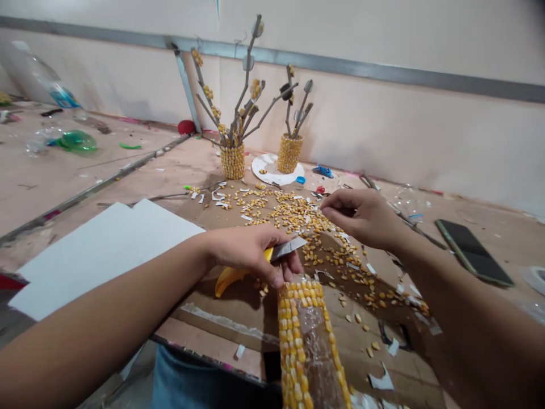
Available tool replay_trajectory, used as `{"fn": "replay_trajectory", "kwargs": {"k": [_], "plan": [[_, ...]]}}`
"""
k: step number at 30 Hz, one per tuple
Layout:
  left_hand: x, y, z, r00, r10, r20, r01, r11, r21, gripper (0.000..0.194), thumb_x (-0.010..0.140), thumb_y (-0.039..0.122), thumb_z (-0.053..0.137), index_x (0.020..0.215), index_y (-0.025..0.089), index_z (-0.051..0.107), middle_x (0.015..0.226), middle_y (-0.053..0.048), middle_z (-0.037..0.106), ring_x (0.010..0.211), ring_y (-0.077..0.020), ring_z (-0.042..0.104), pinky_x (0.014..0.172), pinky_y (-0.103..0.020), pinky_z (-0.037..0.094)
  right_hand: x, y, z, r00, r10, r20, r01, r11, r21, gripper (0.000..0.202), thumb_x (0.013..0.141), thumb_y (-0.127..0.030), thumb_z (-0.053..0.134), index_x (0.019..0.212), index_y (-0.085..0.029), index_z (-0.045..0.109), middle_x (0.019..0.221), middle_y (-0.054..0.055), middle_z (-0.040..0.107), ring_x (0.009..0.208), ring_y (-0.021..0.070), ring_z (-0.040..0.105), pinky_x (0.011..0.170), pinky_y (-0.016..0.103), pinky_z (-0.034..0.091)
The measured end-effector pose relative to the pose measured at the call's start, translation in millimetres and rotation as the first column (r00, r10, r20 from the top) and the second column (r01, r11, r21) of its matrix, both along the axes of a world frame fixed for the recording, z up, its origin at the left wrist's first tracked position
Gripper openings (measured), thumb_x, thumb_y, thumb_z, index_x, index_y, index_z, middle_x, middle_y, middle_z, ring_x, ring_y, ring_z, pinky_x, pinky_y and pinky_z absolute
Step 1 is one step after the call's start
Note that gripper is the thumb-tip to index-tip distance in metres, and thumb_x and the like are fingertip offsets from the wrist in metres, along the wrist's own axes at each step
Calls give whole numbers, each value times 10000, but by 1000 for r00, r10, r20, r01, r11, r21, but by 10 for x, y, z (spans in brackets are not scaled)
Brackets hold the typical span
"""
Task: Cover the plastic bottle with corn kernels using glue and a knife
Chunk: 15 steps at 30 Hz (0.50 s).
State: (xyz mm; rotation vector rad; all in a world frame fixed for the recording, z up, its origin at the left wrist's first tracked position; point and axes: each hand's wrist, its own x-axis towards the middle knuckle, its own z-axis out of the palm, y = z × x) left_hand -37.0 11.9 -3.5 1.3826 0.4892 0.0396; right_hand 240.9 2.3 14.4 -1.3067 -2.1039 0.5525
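Observation:
My left hand [253, 250] is closed round a yellow-handled craft knife [232, 278], its blade [289, 248] sticking out to the right. With the same hand's fingertips I grip the top of a clear-looking tube [313, 341], tilted towards me. Rows of yellow corn kernels [293, 335] cover its left side and rim; a bare, glue-streaked strip runs down its front. Over the loose kernels [293, 210] on the cardboard is my right hand [361, 218], fingers curled, thumb and forefinger pinched. Whatever is between those fingertips is too small to make out.
Two kernel-covered pots [233, 163] [290, 153] with twigs stand at the back, one on a white disc [264, 170]. White sheets [110, 244] lie left, a phone [474, 253] right. Plastic bottles [76, 141] and paper scraps [381, 378] are scattered about.

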Motion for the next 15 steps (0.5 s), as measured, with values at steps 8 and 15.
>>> {"fn": "replay_trajectory", "kwargs": {"k": [8, 15], "plan": [[-46, 9, 135, 994, 103, 39, -106, 992, 65, 248, 768, 176, 879, 978, 153, 748, 895, -31, 757, 800, -129, 694, 718, -228, 556, 79, 117, -134, 986, 15, 165, -3, 997, -77, 239, 937, -396, 614, 884, -191, 722, 675, -2, 625, 594, 131, 487, 578, 293, 365], [-13, -6, 225, 974, 228, -13, -225, 966, 127, 182, 782, 228, 833, 906, 152, 724, 775, 13, 693, 611, -85, 556, 546, -198, 432, 47, 156, -182, 892, 16, 452, 20, 997, -76, 198, 980, -319, 589, 1020, -234, 763, 969, 66, 781, 854, 197, 638, 739, 299, 463]]}}
